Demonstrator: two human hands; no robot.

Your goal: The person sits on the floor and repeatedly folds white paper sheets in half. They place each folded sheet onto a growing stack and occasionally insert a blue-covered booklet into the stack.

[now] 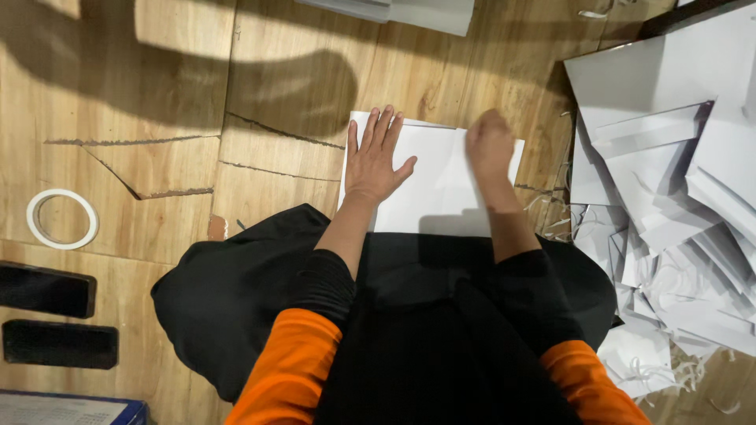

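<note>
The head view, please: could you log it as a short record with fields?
Surface: wooden floor, cracked boards
Work piece: white folded sheet lying flat on the floor
Left hand: palm down, fingers spread, pressing the sheet's left part
Right hand: blurred, on the sheet's upper right part
Right side: heap of white paper pieces
Left side: tape ring, two dark phones

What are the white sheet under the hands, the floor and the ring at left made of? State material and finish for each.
White sheet: looks like matte paper or thin card; a straight fold line shows.
Floor: wood-grain planks with a slight sheen, possibly laminate; the surface layer is cracked.
Ring: apparently a roll of white tape, thin-walled.
</note>
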